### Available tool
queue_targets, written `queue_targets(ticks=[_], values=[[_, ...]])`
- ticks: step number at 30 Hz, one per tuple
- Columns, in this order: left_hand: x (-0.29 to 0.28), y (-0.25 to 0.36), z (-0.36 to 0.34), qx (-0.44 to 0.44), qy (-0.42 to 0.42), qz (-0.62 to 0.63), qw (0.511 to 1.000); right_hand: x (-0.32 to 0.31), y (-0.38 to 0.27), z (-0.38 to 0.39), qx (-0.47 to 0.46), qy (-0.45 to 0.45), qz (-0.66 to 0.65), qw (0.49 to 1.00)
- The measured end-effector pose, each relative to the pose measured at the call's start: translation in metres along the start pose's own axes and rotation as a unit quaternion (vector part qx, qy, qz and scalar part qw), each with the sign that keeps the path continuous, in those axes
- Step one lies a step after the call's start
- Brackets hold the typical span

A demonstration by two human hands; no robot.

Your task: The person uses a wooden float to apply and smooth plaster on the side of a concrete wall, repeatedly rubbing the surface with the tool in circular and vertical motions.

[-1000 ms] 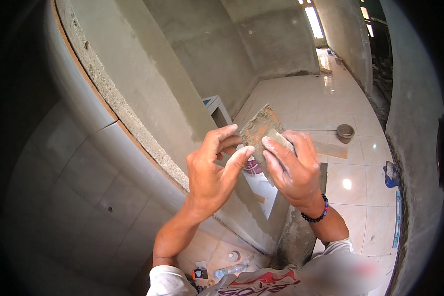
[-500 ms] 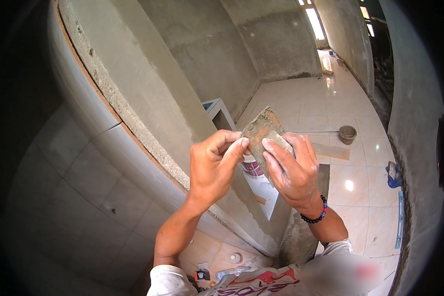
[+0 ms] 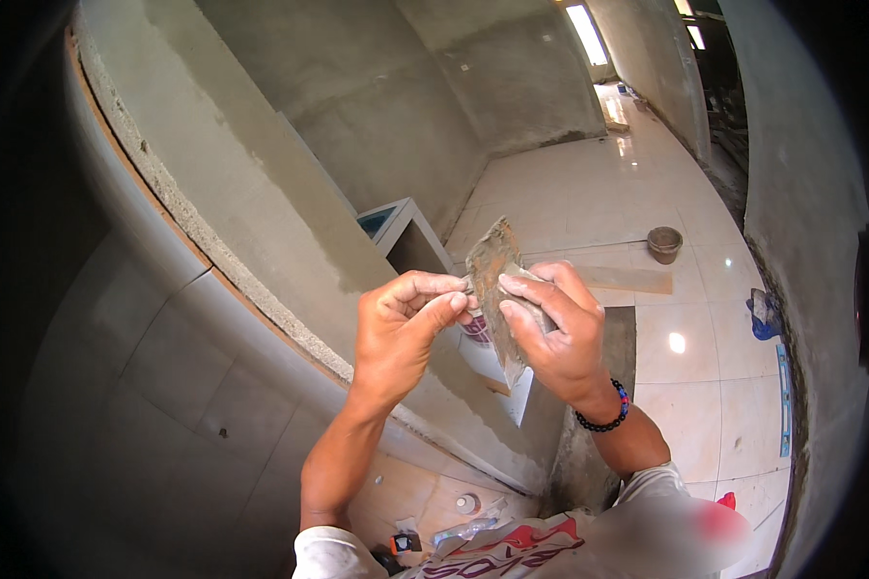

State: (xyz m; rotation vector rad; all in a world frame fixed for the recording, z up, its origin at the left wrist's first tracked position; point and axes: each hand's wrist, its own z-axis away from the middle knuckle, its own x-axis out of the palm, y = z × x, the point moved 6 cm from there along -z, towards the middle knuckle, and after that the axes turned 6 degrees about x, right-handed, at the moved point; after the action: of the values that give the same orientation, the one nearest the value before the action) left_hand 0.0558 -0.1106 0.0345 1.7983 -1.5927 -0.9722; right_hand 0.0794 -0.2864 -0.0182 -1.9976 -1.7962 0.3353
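My right hand [image 3: 565, 338] grips a flat, mortar-crusted plate [image 3: 493, 253] with orange-brown patches, thumb and fingers over its face and a pale part at its right. My left hand [image 3: 396, 338] has its thumb and forefinger closed at the plate's left edge; the exact contact is partly hidden. Behind my hands are a white sheet [image 3: 513, 402] and a purple-printed container [image 3: 476, 331], partly hidden. Just left of them runs a plastered ledge [image 3: 261, 222] with a rough edge and curved tiles along it.
A white-framed cabinet [image 3: 396, 220] stands by the back wall. On the tiled floor [image 3: 705, 425] are a bucket [image 3: 664, 246], a board [image 3: 628, 281], a blue bag [image 3: 765, 315] and a level [image 3: 784, 400]. Bottles [image 3: 463, 531] and small items lie low, near my body.
My left fingers have closed from apart to the plate's left edge. The plate has turned, showing narrower and more upright, and both hands have shifted slightly left in the view.
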Motion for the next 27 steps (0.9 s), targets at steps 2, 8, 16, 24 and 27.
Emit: queue_targets(ticks=[2,8,16,24,27], values=[[0.003,-0.002,0.0,-0.019,-0.013,0.013,1.0,-0.006,0.005,0.002,0.023,0.01,-0.027,0.999],[0.004,-0.002,0.011,-0.028,-0.023,-0.053,0.998,-0.03,0.046,0.021,0.122,0.008,-0.071,0.99],[0.022,-0.061,0.075,-0.119,-0.096,-0.092,0.984,-0.05,0.167,0.152,0.48,0.003,-0.245,0.842],[0.039,-0.131,0.125,-0.098,-0.258,-0.142,0.951,-0.113,0.231,0.347,0.73,0.056,-0.127,0.67],[0.043,-0.158,0.145,-0.136,-0.268,-0.13,0.945,-0.132,0.228,0.384,0.757,0.075,-0.126,0.637]])
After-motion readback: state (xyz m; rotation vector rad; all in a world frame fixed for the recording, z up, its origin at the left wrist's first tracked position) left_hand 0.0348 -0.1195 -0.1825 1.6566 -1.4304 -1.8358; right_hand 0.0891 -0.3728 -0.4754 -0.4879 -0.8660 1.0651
